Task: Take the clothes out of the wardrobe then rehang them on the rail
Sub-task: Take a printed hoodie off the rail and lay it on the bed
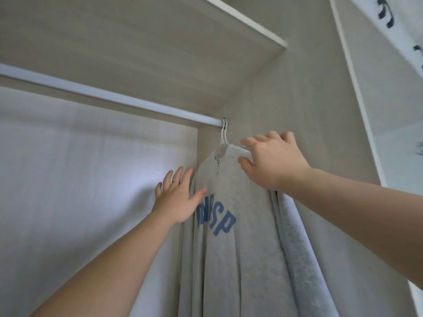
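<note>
A grey sweatshirt with blue letters hangs on a white hanger at the right end of the white rail inside the wardrobe. A second pale garment hangs behind it, against the side wall. My left hand, a ring on one finger, lies with fingers straight against the sweatshirt's left shoulder. My right hand grips the sweatshirt's right shoulder near the collar, thumb in front and fingers over the top.
A wardrobe shelf runs just above the rail. The wardrobe's side wall stands right behind the clothes. The back panel is to the left. White fabric with dark marks shows at the upper right.
</note>
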